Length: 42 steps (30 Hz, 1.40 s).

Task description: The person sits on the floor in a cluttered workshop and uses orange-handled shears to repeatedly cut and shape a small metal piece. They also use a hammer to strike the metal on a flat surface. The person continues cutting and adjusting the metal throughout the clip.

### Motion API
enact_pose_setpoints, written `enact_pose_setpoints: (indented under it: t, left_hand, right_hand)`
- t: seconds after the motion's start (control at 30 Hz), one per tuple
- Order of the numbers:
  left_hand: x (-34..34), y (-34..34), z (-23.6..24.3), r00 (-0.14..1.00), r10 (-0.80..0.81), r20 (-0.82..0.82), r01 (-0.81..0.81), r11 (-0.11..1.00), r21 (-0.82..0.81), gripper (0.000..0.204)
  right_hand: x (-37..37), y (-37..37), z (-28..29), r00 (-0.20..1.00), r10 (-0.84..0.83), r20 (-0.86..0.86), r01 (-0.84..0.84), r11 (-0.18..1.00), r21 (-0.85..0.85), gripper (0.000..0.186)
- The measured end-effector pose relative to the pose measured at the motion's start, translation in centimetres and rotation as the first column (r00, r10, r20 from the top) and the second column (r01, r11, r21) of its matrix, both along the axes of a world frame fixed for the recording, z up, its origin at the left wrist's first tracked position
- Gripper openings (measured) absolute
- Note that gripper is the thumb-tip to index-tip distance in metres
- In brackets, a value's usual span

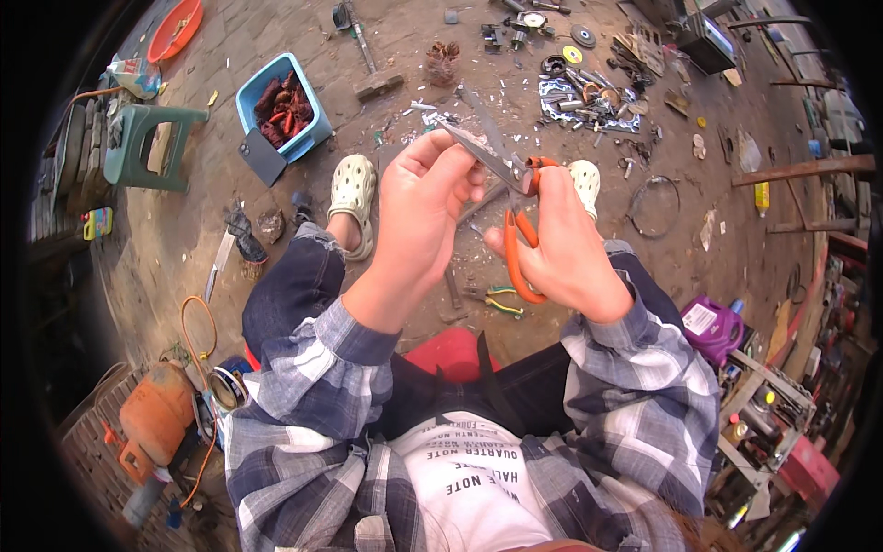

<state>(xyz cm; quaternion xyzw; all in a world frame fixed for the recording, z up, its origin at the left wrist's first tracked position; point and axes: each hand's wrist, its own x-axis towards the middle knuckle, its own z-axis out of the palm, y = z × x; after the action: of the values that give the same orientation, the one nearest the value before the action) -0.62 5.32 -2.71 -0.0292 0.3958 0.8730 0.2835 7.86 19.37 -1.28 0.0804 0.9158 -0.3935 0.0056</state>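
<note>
In front of me I hold large metal shears (498,158) with orange grips, their two blades spread apart. My right hand (565,244) is closed on the orange handles, one loop hanging below the thumb. My left hand (418,212) is raised beside the blades, thumb and fingers pinched at the lower blade; whether a small piece is between them I cannot make out. Below the shears, pliers (497,301) with yellow-green grips lie on the littered floor (405,304) between my feet in cream clogs (351,198).
A blue bin (313,120) of dark red material and a green stool (156,129) stand front left. Metal parts (589,106) lie ahead. An orange gas cylinder (156,409) is at left, a purple jug (708,327) at right, with wooden-legged furniture (800,164) along the right edge.
</note>
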Motion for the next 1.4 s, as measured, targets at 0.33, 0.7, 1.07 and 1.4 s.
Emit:
enact_pose_setpoints:
  t: [0.33,0.7,1.07,1.4]
  left_hand:
    - [0.0,0.0,0.9,0.999,-0.034,0.038,0.03,0.994,0.101,0.006]
    - [0.6,0.1,0.6,1.0,-0.004,0.012,0.003,0.998,0.067,0.009]
    - [0.8,0.5,0.0,0.986,0.088,-0.139,-0.113,0.976,-0.188,0.012]
    - [0.6,0.1,1.3,0.996,0.019,-0.092,-0.027,0.995,-0.096,0.013]
  right_hand:
    - [-0.9,2.8,-0.7,0.986,-0.168,-0.011,0.163,0.967,-0.196,0.039]
    - [-0.2,0.1,0.7,0.997,0.01,-0.072,-0.005,0.998,0.069,0.055]
    - [-0.3,-0.5,0.5,0.999,-0.008,0.052,0.007,1.0,0.024,0.053]
    - [-1.3,2.9,-0.9,0.967,-0.25,-0.043,0.234,0.945,-0.228,0.037]
